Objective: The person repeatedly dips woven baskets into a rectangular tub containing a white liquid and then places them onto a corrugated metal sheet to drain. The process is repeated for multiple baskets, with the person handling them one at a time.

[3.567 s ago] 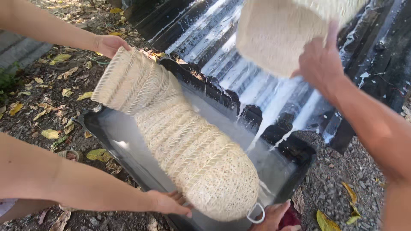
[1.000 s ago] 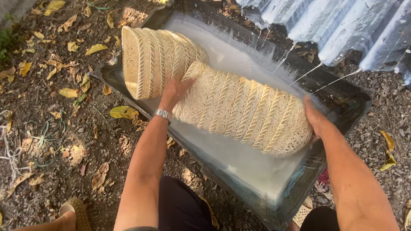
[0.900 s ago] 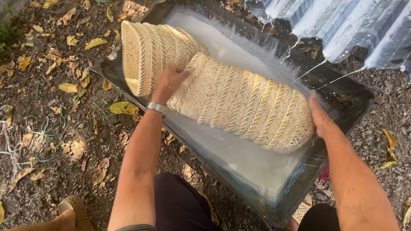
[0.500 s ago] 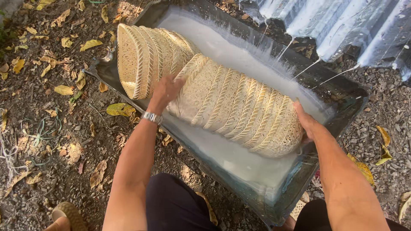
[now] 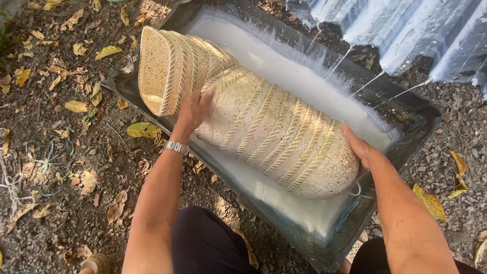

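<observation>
Here, left-hand fingers (image 5: pixel 203 99) and right hand (image 5: pixel 361 149) press flat, uncurled, against the ends of a stack of woven baskets (image 5: pixel 276 132) lying in the milky trough (image 5: pixel 406 152); a second stack (image 5: pixel 167 71) leans at ten o'clock, seemingly undipped.

Dry yellow fallen leaves (image 5: pixel 77 105) on bare dirt, grey corrugated metal sheet (image 5: pixel 406 30) streaked white, pale tangled cord (image 5: pixel 48 157)
</observation>
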